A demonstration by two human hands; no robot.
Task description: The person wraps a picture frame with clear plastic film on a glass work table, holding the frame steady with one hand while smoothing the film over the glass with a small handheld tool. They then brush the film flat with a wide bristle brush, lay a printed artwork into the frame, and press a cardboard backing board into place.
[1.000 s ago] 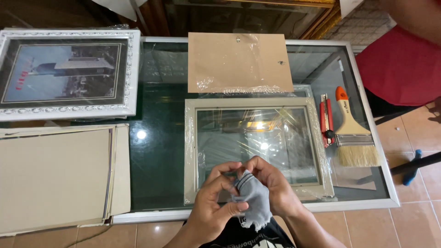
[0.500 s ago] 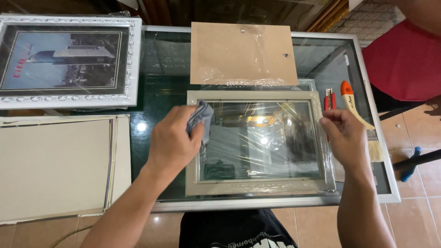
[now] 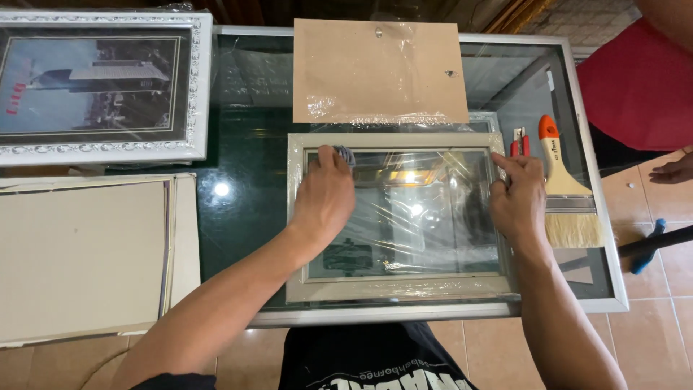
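Pressing grey cloth (image 3: 345, 154) onto frame glass (image 3: 404, 209).

A pale, plastic-wrapped picture frame (image 3: 395, 217) lies flat, its glass reflecting light, while a crumpled grey cloth (image 3: 344, 154) sits bunched beneath the left fingers (image 3: 326, 160) at its upper left corner.

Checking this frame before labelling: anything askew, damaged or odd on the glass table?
Nothing looks damaged or spilled. The brown backing board sits slightly tilted, overlapping the top edge of the plastic-wrapped frame. The left hand presses a grey cloth on its glass; the right hand steadies its right edge.
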